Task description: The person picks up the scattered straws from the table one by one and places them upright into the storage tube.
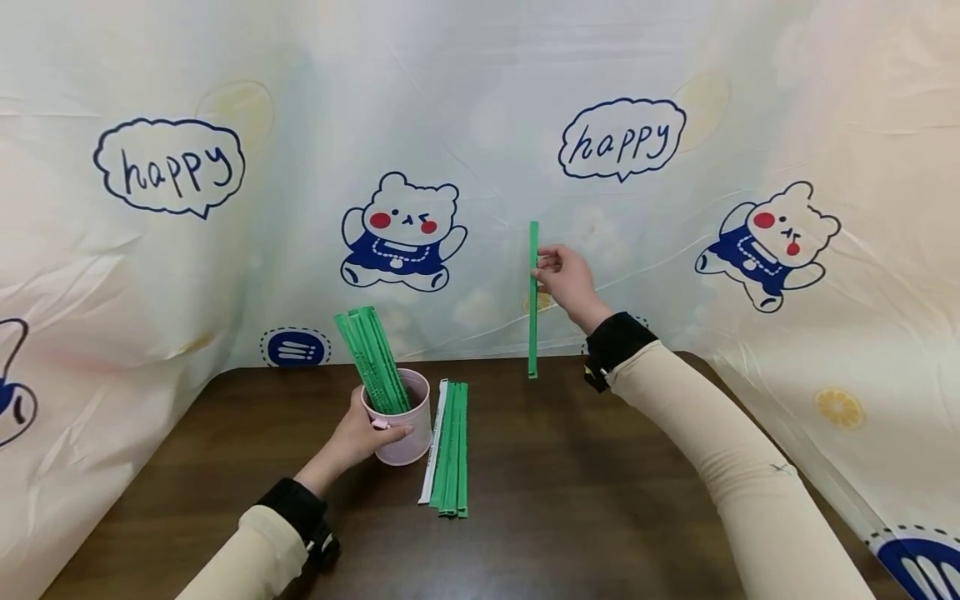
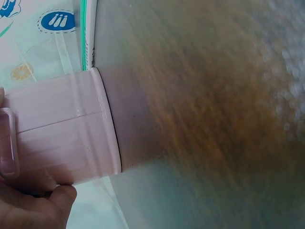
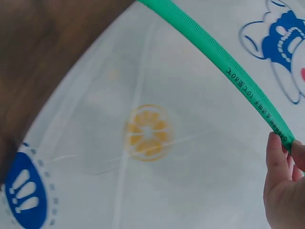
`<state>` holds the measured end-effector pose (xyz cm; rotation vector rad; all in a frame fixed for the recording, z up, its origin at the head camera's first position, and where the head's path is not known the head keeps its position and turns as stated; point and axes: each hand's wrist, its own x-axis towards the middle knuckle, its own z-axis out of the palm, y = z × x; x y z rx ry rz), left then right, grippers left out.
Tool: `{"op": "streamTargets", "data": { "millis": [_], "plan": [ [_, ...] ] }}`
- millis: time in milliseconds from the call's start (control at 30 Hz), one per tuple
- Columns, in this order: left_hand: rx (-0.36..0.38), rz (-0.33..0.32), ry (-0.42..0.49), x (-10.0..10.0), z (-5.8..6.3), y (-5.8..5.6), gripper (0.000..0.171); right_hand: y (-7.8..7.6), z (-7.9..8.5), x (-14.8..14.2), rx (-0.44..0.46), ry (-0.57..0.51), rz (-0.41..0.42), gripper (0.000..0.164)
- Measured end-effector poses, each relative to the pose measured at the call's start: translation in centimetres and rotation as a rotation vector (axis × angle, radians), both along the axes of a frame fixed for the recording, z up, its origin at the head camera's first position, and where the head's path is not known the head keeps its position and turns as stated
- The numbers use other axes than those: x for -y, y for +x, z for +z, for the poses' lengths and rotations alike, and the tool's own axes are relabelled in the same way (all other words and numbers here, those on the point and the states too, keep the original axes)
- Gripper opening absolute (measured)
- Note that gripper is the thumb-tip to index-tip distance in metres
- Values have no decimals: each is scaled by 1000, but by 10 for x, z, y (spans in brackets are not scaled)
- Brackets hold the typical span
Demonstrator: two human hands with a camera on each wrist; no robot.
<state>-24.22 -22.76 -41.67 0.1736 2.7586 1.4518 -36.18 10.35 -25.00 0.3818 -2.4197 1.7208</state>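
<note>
My left hand (image 1: 358,433) grips a small pink metal bucket (image 1: 405,439), with the thumb across its front near a little handle. Several green paper-wrapped straws (image 1: 371,358) stand in it, leaning left. In the left wrist view the bucket (image 2: 62,129) shows its side seam and rim, and only part of the hand (image 2: 35,207) is seen. Higher and to the right, my right hand (image 1: 567,283) pinches one green wrapped straw (image 1: 533,325) upright between thumb and fingers. Printing shows on that straw (image 3: 228,71) in the right wrist view.
Beside the bucket, on the dark wooden table (image 1: 570,500), lie several more green wrapped straws (image 1: 453,450) and a white one (image 1: 433,442). A pale curtain (image 1: 495,108) printed with bears and "happy" bubbles hangs behind and along both sides.
</note>
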Motion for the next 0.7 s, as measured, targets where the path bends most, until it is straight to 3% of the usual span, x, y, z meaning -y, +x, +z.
{"op": "streamTargets", "data": {
  "millis": [233, 400, 533, 700],
  "plan": [
    [1, -4, 7, 0, 1, 2, 104, 2, 27, 34, -54, -62, 28, 42],
    [-3, -9, 2, 1, 4, 2, 105, 10, 38, 68, -69, -136, 55, 36],
    [-4, -8, 4, 1, 3, 0, 105, 18, 35, 96, -77, -203, 86, 33],
    [-3, -7, 4, 0, -2, -1, 105, 30, 12, 125, -47, -219, 144, 34]
  ]
}}
